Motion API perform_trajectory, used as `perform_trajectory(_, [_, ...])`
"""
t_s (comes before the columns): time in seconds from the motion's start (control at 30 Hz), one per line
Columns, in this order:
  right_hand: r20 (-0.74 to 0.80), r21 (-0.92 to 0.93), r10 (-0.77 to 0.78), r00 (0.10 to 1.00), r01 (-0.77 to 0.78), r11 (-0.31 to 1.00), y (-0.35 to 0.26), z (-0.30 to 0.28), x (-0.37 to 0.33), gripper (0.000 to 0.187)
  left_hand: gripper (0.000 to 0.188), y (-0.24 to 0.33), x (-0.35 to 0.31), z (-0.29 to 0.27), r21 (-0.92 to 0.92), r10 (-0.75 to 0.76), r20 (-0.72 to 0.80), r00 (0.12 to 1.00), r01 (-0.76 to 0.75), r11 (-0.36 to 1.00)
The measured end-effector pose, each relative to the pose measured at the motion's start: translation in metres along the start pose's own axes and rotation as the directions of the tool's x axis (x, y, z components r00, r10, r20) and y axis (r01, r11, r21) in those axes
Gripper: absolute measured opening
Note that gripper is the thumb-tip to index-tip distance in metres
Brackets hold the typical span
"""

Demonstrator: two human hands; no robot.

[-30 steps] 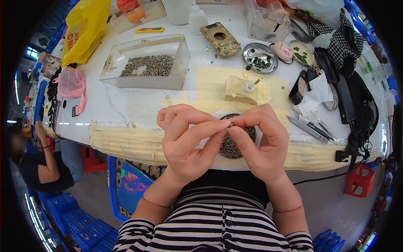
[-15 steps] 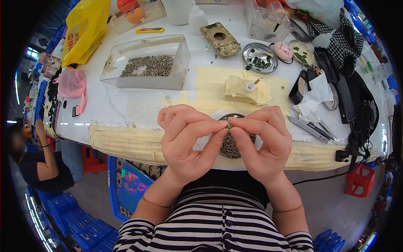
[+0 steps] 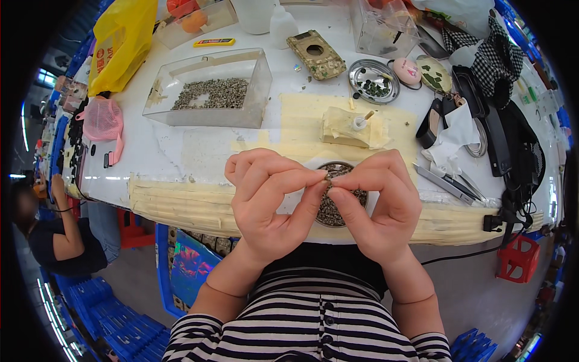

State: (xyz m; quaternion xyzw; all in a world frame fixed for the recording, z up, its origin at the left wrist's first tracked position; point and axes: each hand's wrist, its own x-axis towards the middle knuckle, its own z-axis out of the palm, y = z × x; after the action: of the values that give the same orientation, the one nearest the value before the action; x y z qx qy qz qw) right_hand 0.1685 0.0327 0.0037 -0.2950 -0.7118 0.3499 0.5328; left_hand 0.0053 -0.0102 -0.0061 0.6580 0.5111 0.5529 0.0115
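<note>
Over a round metal dish (image 3: 333,224) full of small grey-brown pieces, my two hands meet at the fingertips. My left hand (image 3: 271,202) pinches a tiny grey-brown piece (image 3: 328,180) between thumb and index finger. From the other side, my right hand (image 3: 381,205) closes its thumb and index finger on or against that same piece, its other fingers curled. The piece is mostly covered by the fingertips, too small to tell its kind. Beyond the hands stands a block wrapped in cream tape (image 3: 347,130), with a small white cup (image 3: 359,123) and a stick on it.
A clear box (image 3: 259,114) of similar pieces stands at the far left. A steel dish (image 3: 392,96) with dark green bits lies far right, near a camouflage-patterned case (image 3: 329,69). Tweezers (image 3: 472,188) and a cutter (image 3: 444,184) lie at right. Another person (image 3: 60,241) sits at left.
The fingertips have shifted very slightly, with a narrow gap opening between the two hands' index fingertips. The tiny piece stays between them; nothing else has visibly moved.
</note>
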Motion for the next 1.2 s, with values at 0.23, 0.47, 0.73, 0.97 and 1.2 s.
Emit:
perform_trajectory(0.23, [-0.019, -0.065, 0.024, 1.000, -0.025, 0.998, 0.0009, 0.0016, -0.0011, 0.017, 0.025, 0.0007, 0.0010, 0.0005, -0.030, -0.007, -0.014, 1.000, 0.006, 1.000])
perform_trajectory(0.47, [0.029, -0.005, 0.056, 0.998, -0.056, 0.998, 0.0022, 0.0027, 0.0014, 0.007, 0.028, 0.0018, 0.0019, 0.0003, 0.017, 0.082, 0.003, 0.997, -0.082, 0.997])
perform_trajectory(0.73, [0.096, 0.165, 0.235, 0.967, -0.248, 0.955, -0.0013, 0.0013, 0.0004, 0.005, 0.028, 0.0005, 0.0017, -0.0014, -0.106, 0.024, 0.021, 0.999, -0.022, 0.994])
perform_trajectory(0.97, [-0.010, -0.003, 0.033, 0.999, -0.033, 0.999, -0.0003, 0.0018, 0.0004, 0.013, 0.029, 0.0011, 0.0010, -0.0001, 0.014, 0.062, 0.000, 0.998, -0.062, 0.998])
perform_trajectory(1.2, [-0.015, -0.113, -0.042, 0.999, 0.040, 0.993, 0.0036, 0.0040, 0.0005, 0.012, 0.029, -0.0002, -0.0001, -0.0004, -0.023, 0.050, 0.012, 0.999, -0.049, 0.999])
